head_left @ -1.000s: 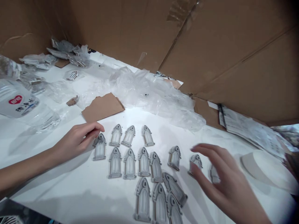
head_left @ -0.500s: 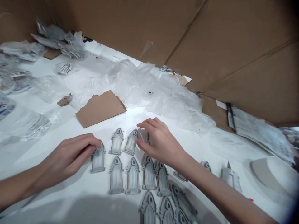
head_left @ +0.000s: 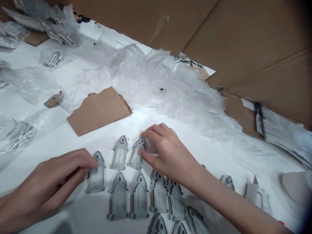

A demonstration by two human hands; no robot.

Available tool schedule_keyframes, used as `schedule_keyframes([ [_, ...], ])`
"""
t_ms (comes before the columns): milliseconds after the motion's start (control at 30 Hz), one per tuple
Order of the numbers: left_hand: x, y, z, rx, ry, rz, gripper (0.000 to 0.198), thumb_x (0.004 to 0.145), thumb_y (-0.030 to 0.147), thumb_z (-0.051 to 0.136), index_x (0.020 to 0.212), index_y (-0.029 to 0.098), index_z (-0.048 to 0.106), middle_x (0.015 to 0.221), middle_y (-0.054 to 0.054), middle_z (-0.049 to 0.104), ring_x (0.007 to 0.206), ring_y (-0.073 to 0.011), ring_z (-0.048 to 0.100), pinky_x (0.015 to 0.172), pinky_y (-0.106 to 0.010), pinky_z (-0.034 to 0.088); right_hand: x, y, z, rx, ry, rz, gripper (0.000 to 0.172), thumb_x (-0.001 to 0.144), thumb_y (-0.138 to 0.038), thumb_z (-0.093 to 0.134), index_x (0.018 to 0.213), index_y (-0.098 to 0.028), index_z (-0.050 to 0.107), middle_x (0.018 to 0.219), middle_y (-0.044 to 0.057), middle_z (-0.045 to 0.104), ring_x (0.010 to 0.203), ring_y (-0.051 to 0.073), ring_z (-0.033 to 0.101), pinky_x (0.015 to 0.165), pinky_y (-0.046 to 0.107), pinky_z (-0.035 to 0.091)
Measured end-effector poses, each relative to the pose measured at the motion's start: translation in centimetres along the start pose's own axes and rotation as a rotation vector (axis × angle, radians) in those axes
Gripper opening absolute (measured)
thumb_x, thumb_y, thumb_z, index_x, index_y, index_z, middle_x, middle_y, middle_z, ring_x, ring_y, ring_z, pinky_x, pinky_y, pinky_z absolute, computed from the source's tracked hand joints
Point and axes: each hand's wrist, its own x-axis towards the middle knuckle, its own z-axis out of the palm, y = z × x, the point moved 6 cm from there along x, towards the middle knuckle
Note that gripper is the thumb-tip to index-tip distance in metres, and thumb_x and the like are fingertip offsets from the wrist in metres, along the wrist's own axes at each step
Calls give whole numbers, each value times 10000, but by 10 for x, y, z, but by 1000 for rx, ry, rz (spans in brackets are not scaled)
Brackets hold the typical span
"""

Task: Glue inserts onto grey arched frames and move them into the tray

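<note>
Several grey arched window-shaped pieces lie on the white surface in rough rows. My left hand (head_left: pixel 58 182) is closed in a pinch at the left edge of the leftmost arched window piece (head_left: pixel 98 177); its fingertips overlap that edge. Further right, the thumb and forefinger of my right hand (head_left: pixel 168 151) touch another arched window piece (head_left: pixel 135 157), the forefinger by its peak and the thumb on its right side. An upright arched piece (head_left: pixel 119 156) sits between the two hands. Below it are more arched pieces (head_left: pixel 117 198), some cut off by the lower frame edge.
A torn cardboard piece (head_left: pixel 99 112) lies beyond the hands. Crumpled clear plastic (head_left: pixel 148 81) stretches behind it, before a tall cardboard wall (head_left: pixel 243 42). Bagged parts (head_left: pixel 46 22) are piled far left. A pale tower-like piece (head_left: pixel 258 195) and a white rounded object (head_left: pixel 294 188) stand right.
The view has shifted and come closer. My left hand has slid from the top of the leftmost arched piece down to its left edge. My right hand stays at the same piece.
</note>
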Motion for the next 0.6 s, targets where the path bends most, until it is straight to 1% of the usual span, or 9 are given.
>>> schedule_keyframes([
  [67,1,0,-1,46,-42,32,128,960,210,414,986,302,499,863,39,672,723,-104,662,617,-134,496,1,1,1,15,-11,4,234,834,-227,676,1042,-122,654,999,120,625,974,292,518,841,453,466],
  [200,1,0,-3,95,-33,36,118,965,228,392,990,308,475,862,23,667,723,-124,671,577,-151,503,3,2,3,60,-22,29,231,828,-213,688,1032,-125,626,994,113,627,967,288,522,832,450,473],
  [300,1,0,-1,87,-46,19,111,969,231,392,984,306,473,855,29,663,715,-119,664,582,-152,498,4,0,4,79,-22,28,167,822,-155,668,976,-134,606,970,108,630,959,282,534,827,432,477],
  [333,1,0,-1,81,-49,16,110,970,232,393,984,305,475,856,32,662,716,-116,661,589,-151,496,4,-1,4,79,-16,26,170,821,-135,657,981,-136,599,972,111,631,961,282,539,825,429,479],
  [467,1,1,0,41,-37,-23,119,977,231,387,984,300,483,868,36,660,729,-110,643,611,-161,478,3,-3,3,43,4,-1,327,826,-127,643,1144,-136,566,1046,130,626,992,299,536,831,447,481],
  [500,1,0,0,25,-29,-39,123,978,226,384,983,298,484,866,37,659,728,-109,639,613,-166,470,3,-3,3,28,1,-14,325,833,-135,641,1150,-136,573,1062,133,621,999,301,530,835,452,478],
  [600,0,1,1,-18,-13,-60,130,978,211,386,986,292,488,860,31,657,729,-112,634,602,-182,446,3,-3,5,2,-20,-40,219,855,-155,634,1072,-129,618,1057,134,612,994,295,519,834,444,470],
])
